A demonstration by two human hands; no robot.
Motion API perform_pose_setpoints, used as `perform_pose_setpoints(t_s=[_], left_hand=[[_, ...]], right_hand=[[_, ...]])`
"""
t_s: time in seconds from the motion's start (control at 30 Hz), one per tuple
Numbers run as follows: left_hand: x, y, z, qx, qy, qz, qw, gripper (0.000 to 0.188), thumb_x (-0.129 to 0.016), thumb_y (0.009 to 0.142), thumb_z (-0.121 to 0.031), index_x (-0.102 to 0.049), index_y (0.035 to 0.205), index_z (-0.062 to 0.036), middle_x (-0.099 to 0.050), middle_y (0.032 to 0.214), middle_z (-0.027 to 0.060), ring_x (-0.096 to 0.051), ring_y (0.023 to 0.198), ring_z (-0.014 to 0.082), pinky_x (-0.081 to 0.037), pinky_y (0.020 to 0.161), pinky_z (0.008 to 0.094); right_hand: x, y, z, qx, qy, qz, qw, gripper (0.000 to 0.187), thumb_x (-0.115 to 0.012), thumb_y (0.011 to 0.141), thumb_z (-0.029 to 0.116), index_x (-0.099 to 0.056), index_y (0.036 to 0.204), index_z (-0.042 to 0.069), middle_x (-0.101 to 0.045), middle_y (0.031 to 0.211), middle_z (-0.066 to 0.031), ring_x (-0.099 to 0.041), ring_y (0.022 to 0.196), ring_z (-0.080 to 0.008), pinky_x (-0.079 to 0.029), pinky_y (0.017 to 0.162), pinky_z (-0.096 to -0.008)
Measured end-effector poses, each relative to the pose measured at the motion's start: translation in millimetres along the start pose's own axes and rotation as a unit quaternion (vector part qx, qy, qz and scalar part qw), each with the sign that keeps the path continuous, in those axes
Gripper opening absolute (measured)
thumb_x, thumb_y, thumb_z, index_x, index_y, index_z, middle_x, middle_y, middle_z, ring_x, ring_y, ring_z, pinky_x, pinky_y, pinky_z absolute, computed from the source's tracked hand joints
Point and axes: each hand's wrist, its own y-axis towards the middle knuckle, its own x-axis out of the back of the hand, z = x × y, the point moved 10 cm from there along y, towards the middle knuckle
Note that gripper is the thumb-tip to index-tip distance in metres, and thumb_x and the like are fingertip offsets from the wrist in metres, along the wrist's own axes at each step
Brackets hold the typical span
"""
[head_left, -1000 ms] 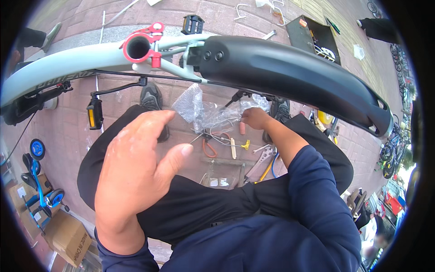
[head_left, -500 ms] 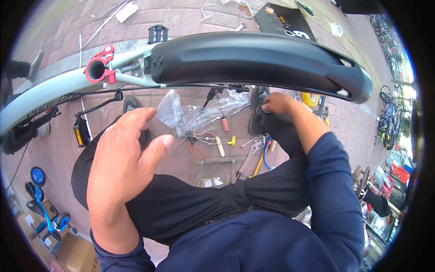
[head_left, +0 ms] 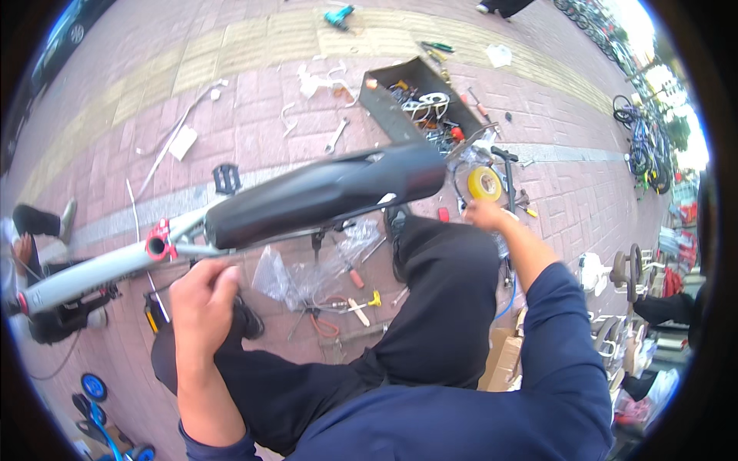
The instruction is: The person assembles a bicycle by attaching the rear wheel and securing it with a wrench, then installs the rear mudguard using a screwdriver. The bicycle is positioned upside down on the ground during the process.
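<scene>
A bicycle frame (head_left: 92, 275) in pale grey stands ahead of me, with a red seat clamp (head_left: 157, 244) round its open tube. From it a black mudguard (head_left: 315, 196) reaches to the right. Just below the clamp is my left hand (head_left: 201, 301), its fingers curled in loosely with nothing seen in them. My right hand (head_left: 486, 215) reaches down beyond my right knee, beside a roll of yellow tape (head_left: 484, 184) and a black tool with a bar handle (head_left: 505, 157). Its fingers are bent together, and what they hold, if anything, is hidden.
An open metal toolbox (head_left: 419, 104) full of parts stands beyond the mudguard. A wrench (head_left: 336, 135) lies left of it. Clear plastic wrap (head_left: 284, 276) and several tools lie between my feet. A person's leg (head_left: 37, 221) is at the left; a blue-wheeled small bike (head_left: 94, 386) stands below.
My view has turned toward the toolbox. The right hand has reached farther, beside the yellow tape. The left hand's spread fingers have curled in. The mudguard appears swung and lower in view.
</scene>
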Motion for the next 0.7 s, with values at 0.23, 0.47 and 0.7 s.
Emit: perform_pose_setpoints(t_s=[0.23, 0.47, 0.7], left_hand=[[111, -5, 25, -0.083, -0.026, -0.428, 0.899, 0.024, -0.061, 0.103, -0.016, -0.067, 0.115, 0.0043, -0.069, 0.103, 0.0092, -0.062, 0.094, 0.0146, -0.050, 0.087, 0.0286], [56, 62, 68, 0.030, 0.153, -0.147, 0.977, 0.033, -0.065, 0.096, -0.020, -0.067, 0.117, 0.0061, -0.071, 0.105, 0.0193, -0.067, 0.095, 0.0298, -0.052, 0.088, 0.0396], [58, 83, 63, 0.050, 0.096, -0.058, 0.992, 0.028, -0.063, 0.094, -0.020, -0.071, 0.101, 0.0052, -0.071, 0.087, 0.0188, -0.066, 0.079, 0.0292, -0.051, 0.074, 0.0395]], right_hand=[[-294, -22, -74, 0.167, -0.128, 0.142, 0.967, 0.035, -0.070, 0.080, 0.038, -0.077, 0.097, 0.008, -0.074, 0.103, -0.0201, -0.070, 0.097, -0.0389, -0.055, 0.086, -0.0466], [-192, -7, -92, 0.050, 0.366, -0.023, 0.929, 0.039, -0.072, 0.079, 0.039, -0.076, 0.097, 0.004, -0.074, 0.098, -0.0215, -0.071, 0.093, -0.0392, -0.055, 0.080, -0.0457], [-50, -22, -5, 0.032, 0.133, 0.020, 0.990, 0.042, -0.070, 0.085, 0.039, -0.077, 0.107, 0.004, -0.075, 0.099, -0.0199, -0.074, 0.094, -0.0316, -0.055, 0.082, -0.0408]])
